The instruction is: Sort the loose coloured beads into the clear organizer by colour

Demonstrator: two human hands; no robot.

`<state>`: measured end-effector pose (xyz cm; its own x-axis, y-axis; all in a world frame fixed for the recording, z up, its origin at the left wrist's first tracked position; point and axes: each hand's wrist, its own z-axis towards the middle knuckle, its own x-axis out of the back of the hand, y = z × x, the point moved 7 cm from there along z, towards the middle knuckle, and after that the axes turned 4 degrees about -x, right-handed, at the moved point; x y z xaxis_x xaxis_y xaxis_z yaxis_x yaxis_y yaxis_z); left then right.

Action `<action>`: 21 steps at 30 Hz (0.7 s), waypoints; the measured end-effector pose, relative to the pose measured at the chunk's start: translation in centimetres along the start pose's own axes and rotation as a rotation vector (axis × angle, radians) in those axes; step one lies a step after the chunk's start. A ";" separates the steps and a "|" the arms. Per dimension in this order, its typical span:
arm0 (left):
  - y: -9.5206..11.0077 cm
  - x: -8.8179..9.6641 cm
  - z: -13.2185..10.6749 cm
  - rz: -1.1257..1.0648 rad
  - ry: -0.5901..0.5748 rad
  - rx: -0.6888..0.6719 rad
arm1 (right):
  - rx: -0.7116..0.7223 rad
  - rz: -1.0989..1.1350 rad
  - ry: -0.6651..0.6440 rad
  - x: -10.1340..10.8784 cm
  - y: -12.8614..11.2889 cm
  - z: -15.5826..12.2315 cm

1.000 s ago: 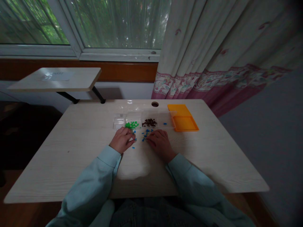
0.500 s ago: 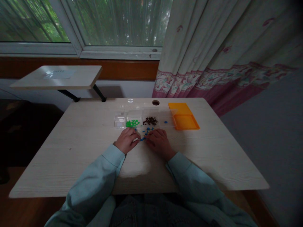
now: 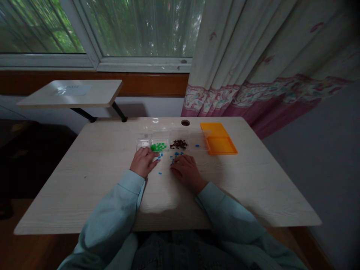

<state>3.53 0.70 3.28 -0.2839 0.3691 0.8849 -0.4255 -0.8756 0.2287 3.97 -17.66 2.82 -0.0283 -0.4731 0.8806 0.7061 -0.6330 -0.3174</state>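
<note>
Small blue pieces [image 3: 177, 153] lie scattered on the table between my hands, in front of a clear compartment box [image 3: 198, 137]. My left hand [image 3: 142, 162] rests at the box's front left, thumb and index finger apart, next to a few blue pieces [image 3: 159, 157]. Over the right-hand cluster, my right hand [image 3: 186, 170] curls its fingers down; whatever is under the fingertips is hidden. A single blue piece [image 3: 160, 173] sits alone nearer to me. The box holds green pieces [image 3: 159, 146], dark brown pieces [image 3: 179, 144] and one blue piece [image 3: 197, 145] in separate compartments.
An open orange case [image 3: 222, 145] lies right of the clear box, touching or overlapping its end. Behind is a round hole [image 3: 185, 123] in the tabletop [image 3: 112, 150]. A raised shelf [image 3: 75, 93] stands at the back left; a curtain [image 3: 213, 93] hangs behind the table.
My left hand has moved left, away from my right hand, and its thumb and index finger have parted. A lone blue piece now shows on the table between them. My right hand has barely moved.
</note>
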 end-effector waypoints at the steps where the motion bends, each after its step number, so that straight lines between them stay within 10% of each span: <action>1: 0.2 -0.3 0.1 0.005 0.003 0.011 | 0.008 0.004 0.001 0.0 0.0 0.0; 15: 1.7 -1.7 1.1 0.013 -0.028 0.002 | 0.017 0.018 0.076 1.0 0.4 -0.2; 21: 2.0 -0.3 1.4 -0.012 0.067 0.015 | -0.148 -0.066 0.265 4.3 4.8 0.8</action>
<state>3.95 -1.63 4.03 -0.3356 0.3996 0.8531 -0.4164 -0.8752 0.2461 7.87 -22.24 5.33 -0.2682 -0.5586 0.7848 0.5862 -0.7411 -0.3272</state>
